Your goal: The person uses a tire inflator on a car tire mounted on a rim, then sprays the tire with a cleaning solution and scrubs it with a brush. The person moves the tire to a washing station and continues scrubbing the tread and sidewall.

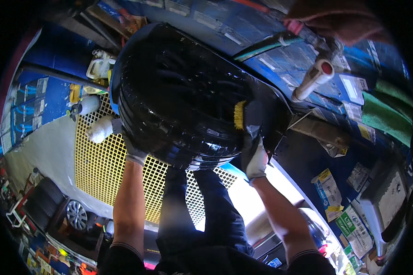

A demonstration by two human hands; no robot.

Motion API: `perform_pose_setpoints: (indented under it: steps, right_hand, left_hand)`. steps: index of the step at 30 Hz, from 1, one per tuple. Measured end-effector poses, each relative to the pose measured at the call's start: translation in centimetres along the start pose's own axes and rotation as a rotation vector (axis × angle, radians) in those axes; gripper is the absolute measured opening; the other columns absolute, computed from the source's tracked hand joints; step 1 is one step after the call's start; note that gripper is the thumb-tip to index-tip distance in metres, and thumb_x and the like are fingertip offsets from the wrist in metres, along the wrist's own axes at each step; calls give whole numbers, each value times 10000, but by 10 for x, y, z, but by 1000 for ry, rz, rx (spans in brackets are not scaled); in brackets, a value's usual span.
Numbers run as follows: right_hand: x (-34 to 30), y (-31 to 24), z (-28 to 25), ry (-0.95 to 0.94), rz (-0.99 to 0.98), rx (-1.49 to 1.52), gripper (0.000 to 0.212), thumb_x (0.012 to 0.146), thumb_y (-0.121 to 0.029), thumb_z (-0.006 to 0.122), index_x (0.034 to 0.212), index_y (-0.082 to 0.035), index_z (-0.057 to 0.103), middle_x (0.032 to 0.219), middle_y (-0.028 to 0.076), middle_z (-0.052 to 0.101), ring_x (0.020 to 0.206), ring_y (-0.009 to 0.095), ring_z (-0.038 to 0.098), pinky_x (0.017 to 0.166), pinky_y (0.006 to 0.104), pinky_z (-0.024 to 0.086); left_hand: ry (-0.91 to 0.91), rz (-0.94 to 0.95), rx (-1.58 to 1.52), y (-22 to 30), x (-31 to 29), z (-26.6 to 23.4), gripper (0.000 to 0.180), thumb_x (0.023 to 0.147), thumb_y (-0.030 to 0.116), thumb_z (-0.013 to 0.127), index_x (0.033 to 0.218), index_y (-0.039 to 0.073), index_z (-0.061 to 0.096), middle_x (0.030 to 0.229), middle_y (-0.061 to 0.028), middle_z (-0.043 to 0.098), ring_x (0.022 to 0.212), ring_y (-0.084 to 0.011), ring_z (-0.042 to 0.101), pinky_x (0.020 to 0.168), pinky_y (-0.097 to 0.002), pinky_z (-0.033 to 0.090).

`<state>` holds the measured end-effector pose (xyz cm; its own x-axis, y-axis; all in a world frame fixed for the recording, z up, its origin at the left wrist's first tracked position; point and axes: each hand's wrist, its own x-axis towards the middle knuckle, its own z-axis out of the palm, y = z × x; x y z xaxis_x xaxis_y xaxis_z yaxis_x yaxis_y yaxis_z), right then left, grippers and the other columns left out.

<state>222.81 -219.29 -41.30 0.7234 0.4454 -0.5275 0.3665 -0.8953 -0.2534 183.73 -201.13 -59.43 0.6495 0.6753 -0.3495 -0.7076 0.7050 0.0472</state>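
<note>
A big black tyre, wet and glossy, is standing on its tread over the yellow floor grating, close to the grating's right edge, where runoff can be draining through the mesh. The left hand, gloved, is pressing flat against the tyre's lower left side, fingers spread wide, seemingly bracing it so it is not rolling or tipping. The right hand, also gloved, is closing around the handle of a yellow-bristled brush, and the bristles are lying against the tyre's right sidewall, which suggests scrubbing. The person's dark-trousered legs are showing just below the tyre. At the grating's left edge a white spray bottle and a white jug are sitting within reach. A white tube with a red cap is resting on the blue machine beyond the tyre, and green cloths are lying further right
</note>
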Motion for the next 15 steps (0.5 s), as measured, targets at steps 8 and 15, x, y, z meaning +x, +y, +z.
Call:
perform_pose_setpoints:
  steps: [8,15]
  right_hand:
    - [78,118,79,243,0,124,495,1115,-404,615,1357,24,673,1115,288,781,1037,462,757,881,505,588]
    - [276,258,173,96,531,25,629,1166,-571,359,1366,-105,731,1296,151,784,1235,370,742,1041,451,591]
  left_hand:
    - [120,263,28,-98,-41,32,736,1076,630,536,1658,179,515,1679,-118,536,1521,-399,499,1265,-598,415]
    - [1150,590,391,-161,-89,56,661,1084,522,618,1607,129,521,1582,-148,575,1435,-380,556,1188,-592,502]
